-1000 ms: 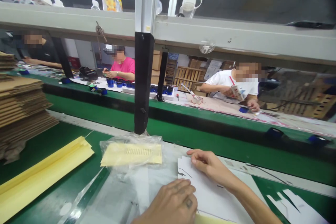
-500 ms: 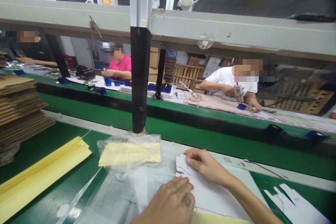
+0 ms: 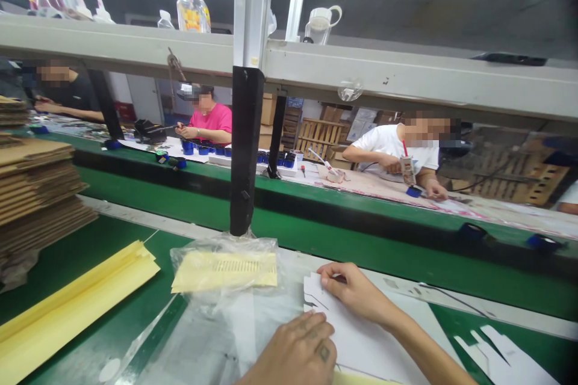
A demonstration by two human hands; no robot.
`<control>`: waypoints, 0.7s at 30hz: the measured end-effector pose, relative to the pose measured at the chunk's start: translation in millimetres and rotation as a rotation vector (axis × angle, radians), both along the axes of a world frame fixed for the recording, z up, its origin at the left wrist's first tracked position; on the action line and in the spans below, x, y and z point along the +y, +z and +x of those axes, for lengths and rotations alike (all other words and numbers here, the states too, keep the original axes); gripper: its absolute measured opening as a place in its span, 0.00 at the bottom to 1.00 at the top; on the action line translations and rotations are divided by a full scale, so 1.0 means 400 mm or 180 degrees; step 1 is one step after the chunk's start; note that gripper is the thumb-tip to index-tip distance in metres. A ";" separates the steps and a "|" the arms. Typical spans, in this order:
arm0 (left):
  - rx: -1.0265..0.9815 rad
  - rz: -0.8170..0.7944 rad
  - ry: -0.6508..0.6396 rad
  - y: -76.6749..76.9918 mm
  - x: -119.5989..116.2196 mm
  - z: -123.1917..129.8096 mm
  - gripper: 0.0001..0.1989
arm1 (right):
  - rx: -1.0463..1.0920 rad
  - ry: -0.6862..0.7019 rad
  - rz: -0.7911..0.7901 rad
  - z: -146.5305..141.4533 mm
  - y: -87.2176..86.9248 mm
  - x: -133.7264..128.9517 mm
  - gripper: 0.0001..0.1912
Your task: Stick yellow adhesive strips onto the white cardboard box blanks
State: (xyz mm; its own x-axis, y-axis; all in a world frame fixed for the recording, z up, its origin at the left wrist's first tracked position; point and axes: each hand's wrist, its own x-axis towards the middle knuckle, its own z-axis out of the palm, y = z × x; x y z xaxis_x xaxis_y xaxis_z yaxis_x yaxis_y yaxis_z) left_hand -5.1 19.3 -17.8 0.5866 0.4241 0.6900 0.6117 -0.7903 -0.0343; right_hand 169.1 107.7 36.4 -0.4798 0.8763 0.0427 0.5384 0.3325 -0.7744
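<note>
A flat white cardboard blank with slits and notched tabs lies at the lower middle, over a yellow sheet edge. My right hand pinches its far edge between thumb and fingers. At the near left edge, my left hand has its fingers bent together over the cardboard, its thumb hidden from me. Marks show on the backs of its fingers. Just left of both hands is a clear plastic bag with a yellow printed paper pack in it.
Folded yellow sheets and stacked brown cardboard stand left. Another white blank lies right. A black-clad post rises ahead, joined to an overhead shelf. Beyond the green belt, several people sit working; one in white holds a glue gun.
The view has tilted up slightly, so the shelf and background sit lower in the picture. Both hands stay at the white cardboard blank with almost no shift.
</note>
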 end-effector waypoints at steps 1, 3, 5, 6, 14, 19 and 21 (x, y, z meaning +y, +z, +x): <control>-0.0026 0.0026 -0.0002 0.000 0.002 0.001 0.07 | -0.0005 0.0002 -0.0004 -0.001 0.001 0.000 0.17; -0.0084 0.0116 -0.0012 0.002 0.006 0.002 0.07 | -0.0011 0.0001 -0.0021 -0.003 0.002 0.002 0.16; -0.0167 0.0217 -0.0003 0.005 0.009 0.004 0.08 | -0.0010 -0.0024 -0.0038 -0.005 0.001 0.005 0.15; -0.0193 0.0263 0.0001 0.007 0.009 0.004 0.08 | -0.0005 -0.0044 -0.0046 -0.006 -0.001 0.007 0.14; -0.0333 0.0442 -0.0027 -0.002 0.016 0.008 0.10 | 0.0158 -0.0374 -0.0033 -0.001 -0.022 0.023 0.20; -0.0482 0.0171 -0.0101 -0.027 0.029 0.007 0.10 | 0.0095 -0.0503 0.0020 0.012 -0.028 0.031 0.33; -0.0469 0.0294 -0.0086 -0.034 0.033 0.006 0.10 | -0.0099 -0.0568 0.0095 0.015 -0.024 0.029 0.31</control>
